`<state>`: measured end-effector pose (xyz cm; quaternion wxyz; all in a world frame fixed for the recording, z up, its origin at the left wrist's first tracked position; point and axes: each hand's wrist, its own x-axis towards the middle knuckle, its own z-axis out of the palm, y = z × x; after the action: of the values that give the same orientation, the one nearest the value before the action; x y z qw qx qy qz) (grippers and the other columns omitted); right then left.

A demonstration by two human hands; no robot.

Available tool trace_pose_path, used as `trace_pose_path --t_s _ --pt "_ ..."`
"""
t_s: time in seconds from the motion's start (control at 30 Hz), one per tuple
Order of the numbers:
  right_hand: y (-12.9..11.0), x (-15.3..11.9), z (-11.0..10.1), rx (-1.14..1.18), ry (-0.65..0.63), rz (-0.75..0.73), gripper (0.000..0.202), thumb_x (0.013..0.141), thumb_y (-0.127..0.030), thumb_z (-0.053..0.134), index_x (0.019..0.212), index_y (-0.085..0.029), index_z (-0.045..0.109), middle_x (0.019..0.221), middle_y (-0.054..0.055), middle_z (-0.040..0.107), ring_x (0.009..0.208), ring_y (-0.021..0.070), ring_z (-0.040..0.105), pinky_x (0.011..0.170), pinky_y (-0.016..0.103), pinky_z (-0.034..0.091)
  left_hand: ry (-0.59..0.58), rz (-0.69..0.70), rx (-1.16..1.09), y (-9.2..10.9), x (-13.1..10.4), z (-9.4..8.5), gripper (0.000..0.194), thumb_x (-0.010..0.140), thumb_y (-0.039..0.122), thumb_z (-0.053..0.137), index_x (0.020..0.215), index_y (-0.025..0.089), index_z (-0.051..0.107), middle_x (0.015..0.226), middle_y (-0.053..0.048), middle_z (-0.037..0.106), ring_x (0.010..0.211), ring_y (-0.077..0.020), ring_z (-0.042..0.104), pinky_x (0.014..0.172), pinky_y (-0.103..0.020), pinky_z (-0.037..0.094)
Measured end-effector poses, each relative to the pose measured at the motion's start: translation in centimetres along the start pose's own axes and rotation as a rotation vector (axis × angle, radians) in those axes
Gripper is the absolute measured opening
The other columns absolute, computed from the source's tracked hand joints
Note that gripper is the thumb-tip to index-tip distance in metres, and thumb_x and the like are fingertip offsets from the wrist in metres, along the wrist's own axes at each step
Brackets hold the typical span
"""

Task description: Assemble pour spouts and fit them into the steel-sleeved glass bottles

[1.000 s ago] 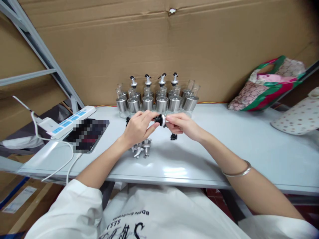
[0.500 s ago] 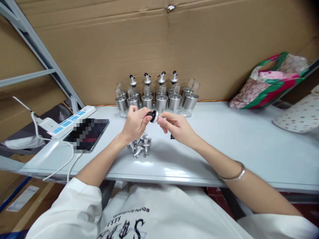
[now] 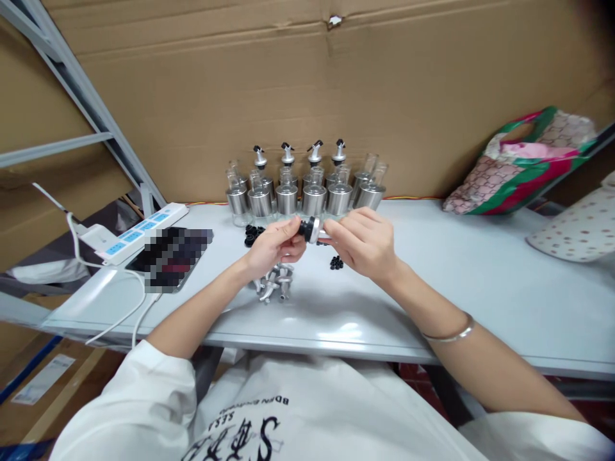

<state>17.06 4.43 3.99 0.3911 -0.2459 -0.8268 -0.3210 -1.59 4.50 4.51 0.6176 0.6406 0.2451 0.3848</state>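
pinching the black stopper (image 3: 305, 228) at the frame's centre, the left hand (image 3: 277, 245) faces the right hand (image 3: 366, 243), which grasps the silver spout (image 3: 316, 231), seemingly joining both parts, with the next twist calling for straight alignment.

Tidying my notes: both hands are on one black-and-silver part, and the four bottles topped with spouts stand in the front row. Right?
Not quite: the head view shows the four bottles topped with spouts in the back row, behind the bare-necked bottles. The rest holds: left hand and right hand are on one black-and-silver part.
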Motion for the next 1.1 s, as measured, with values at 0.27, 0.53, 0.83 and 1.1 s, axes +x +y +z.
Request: trace_pose_path --t_s 0.27,0.53,0.83,1.1 --pt "0.2 -0.5 0.3 0.085 0.121 0.02 0.029 0.097 -0.032 0.036 0.084 -0.022 0.06 0.062 0.003 0.056 0.057 0.0156 0.047 0.058 0.03 0.033 -0.11 -0.124 -0.144 0.4 -0.6 0.3 0.054 0.082 0.063 0.049 0.054 0.021 0.031 0.036 0.011 0.02 0.032 -0.0045 0.022 0.077 -0.037 0.05" --pt "0.9 -0.8 1.0 0.137 0.052 0.095 0.027 0.096 -0.034 0.036 0.093 -0.02 0.058 0.066 0.004 0.057 0.061 0.0183 0.049 0.058 0.031 0.034 0.074 -0.067 -0.124 0.4 -0.4 1.1 0.05 0.087 0.059 0.046 0.058 0.02 0.037 0.038 0.011 0.023 0.034 -0.0047 0.025 0.06 -0.027 0.047" --pt "1.0 -0.6 1.0 0.193 0.036 0.138 0.02 0.095 -0.022 0.034 0.1 -0.016 0.053 0.072 0.005 0.06 0.064 0.0174 0.054 0.06 0.028 0.038 0.177 0.099 0.081 -0.5 0.0 0.7 0.039 0.089 0.057 0.041 0.078 0.019 0.043 0.061 0.004 0.043 0.045 -0.0078 0.04 0.049 -0.025 0.038" --pt "1.4 -0.4 0.8 0.28 -0.017 0.197 0.018 0.095 -0.022 0.037 0.101 -0.018 0.053 0.083 0.007 0.06 0.076 0.0189 0.055 0.065 0.029 0.042 0.497 0.768 1.378 -1.0 -0.3 -1.5 0.015 0.094 0.031 0.045 0.101 0.019 0.05 0.1 -0.007 0.063 0.079 -0.0149 0.058 0.091 -0.038 0.036"
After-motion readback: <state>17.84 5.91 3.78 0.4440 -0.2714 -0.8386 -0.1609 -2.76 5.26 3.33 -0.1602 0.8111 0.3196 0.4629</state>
